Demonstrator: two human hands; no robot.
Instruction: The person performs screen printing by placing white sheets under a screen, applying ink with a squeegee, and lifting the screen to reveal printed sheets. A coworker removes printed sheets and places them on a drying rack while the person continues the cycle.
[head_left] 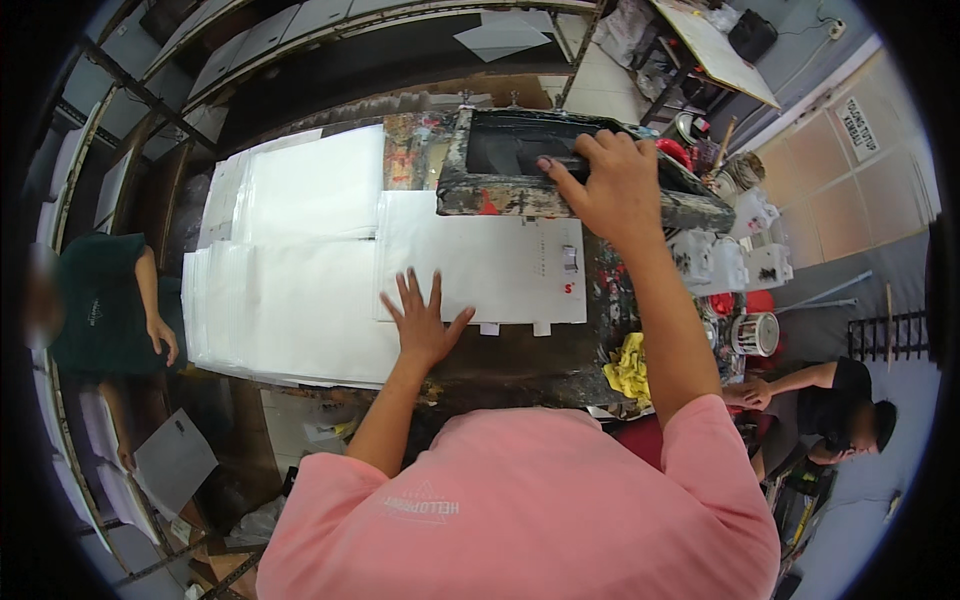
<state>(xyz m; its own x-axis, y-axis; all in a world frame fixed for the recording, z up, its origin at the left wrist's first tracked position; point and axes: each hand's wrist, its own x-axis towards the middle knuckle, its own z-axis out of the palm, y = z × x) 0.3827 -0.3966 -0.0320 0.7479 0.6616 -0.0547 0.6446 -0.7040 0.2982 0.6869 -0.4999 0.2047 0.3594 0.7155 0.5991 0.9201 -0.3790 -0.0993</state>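
My left hand (pixel 422 318) lies flat with its fingers spread on a white printed paper sheet (pixel 480 260). Small dark and red marks show near the sheet's right edge, and two pale tabs (pixel 541 328) poke out below it. Across the sheet's far side stands an ink-stained screen-printing frame (pixel 530 202) with dark mesh. Over the frame's inner area is my right hand (pixel 618 190), thumb out and fingers curled down. What those fingers grip is hidden beneath them.
White paper stacks (pixel 310 290) cover the table's left half. A crumpled yellow cloth (pixel 627 368) sits at its right edge, near white plastic containers (pixel 710 258) and a paint bucket (pixel 755 334). One person (pixel 105 300) stands at left; another (pixel 830 410) is at right. Shelving (pixel 90 180) lines the left.
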